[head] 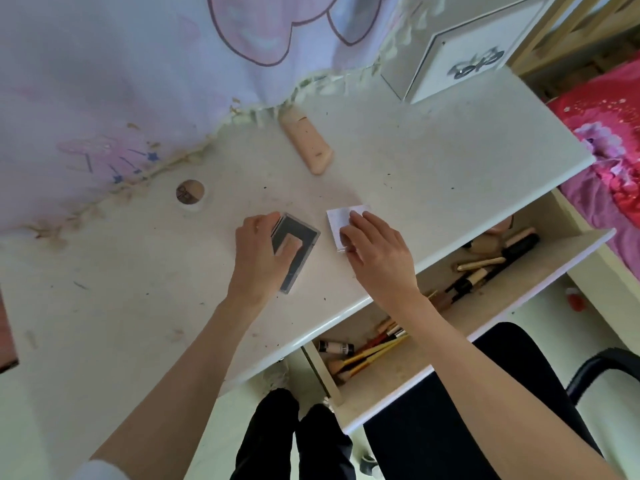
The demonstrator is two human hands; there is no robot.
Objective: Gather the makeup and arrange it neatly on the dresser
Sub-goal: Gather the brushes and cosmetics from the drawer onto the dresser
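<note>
On the white dresser top (433,161) my left hand (258,261) grips a dark grey flat makeup case (301,237), thumb on its top face and fingers round its far edge. To the right, my right hand (375,251) rests with spread fingers on a small white square packet (341,221). A peach-coloured tube (306,142) lies farther back near the curtain. Below the dresser's front edge an open drawer (519,296) holds several brushes, pencils and a small bottle (336,347).
A white curtain with pink print (121,81) hangs over the back left of the dresser. A round cable hole (189,192) sits at the left. A white box (460,46) stands at the back right. A black chair (485,393) and a pink bed (609,140) are at the right.
</note>
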